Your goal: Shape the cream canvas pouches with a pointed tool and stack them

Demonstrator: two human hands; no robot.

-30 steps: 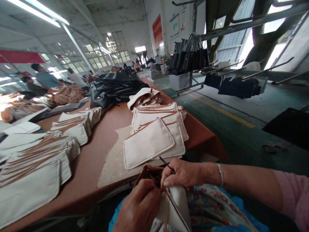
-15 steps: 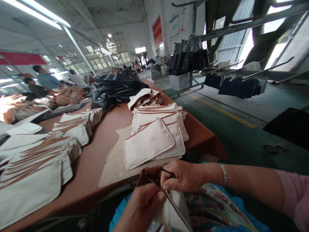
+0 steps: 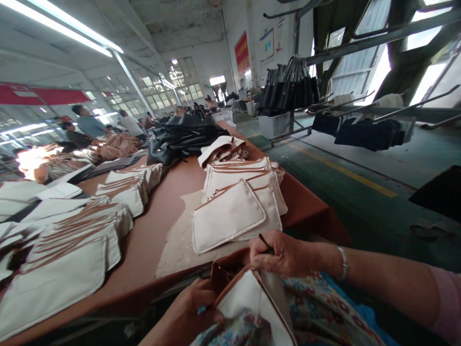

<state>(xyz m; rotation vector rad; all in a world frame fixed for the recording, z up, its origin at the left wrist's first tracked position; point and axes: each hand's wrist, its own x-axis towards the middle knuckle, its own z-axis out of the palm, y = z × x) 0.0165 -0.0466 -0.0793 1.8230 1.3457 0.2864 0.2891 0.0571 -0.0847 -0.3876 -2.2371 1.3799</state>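
Observation:
On my lap lies a white pouch (image 3: pixel 239 300) with brown edging, its brown lining (image 3: pixel 225 271) showing at the open mouth. My left hand (image 3: pixel 201 302) is closed on the pouch's edge at the near left side. My right hand (image 3: pixel 277 252) pinches the far corner of the pouch and also has a slim black tool (image 3: pixel 266 243) in its fingers. That tool's tip sticks up above the hand; its other end is hidden, so I cannot tell its exact kind. Just beyond, a pile of similar white pouches (image 3: pixel 228 216) rests on the brown-covered table (image 3: pixel 163 211).
Rows of white, brown-edged pouches (image 3: pixel 68 278) lie along the table's left. Black bags (image 3: pixel 187 134) are heaped at the back. To the right stands a metal rack (image 3: pixel 293 115) with hanging black bags (image 3: pixel 288 89). People (image 3: pixel 88 122) are far off at left.
My left hand has moved left and down from the right hand, spreading the pouch's edge between them. The tool now points more upward. The view has shifted slightly left.

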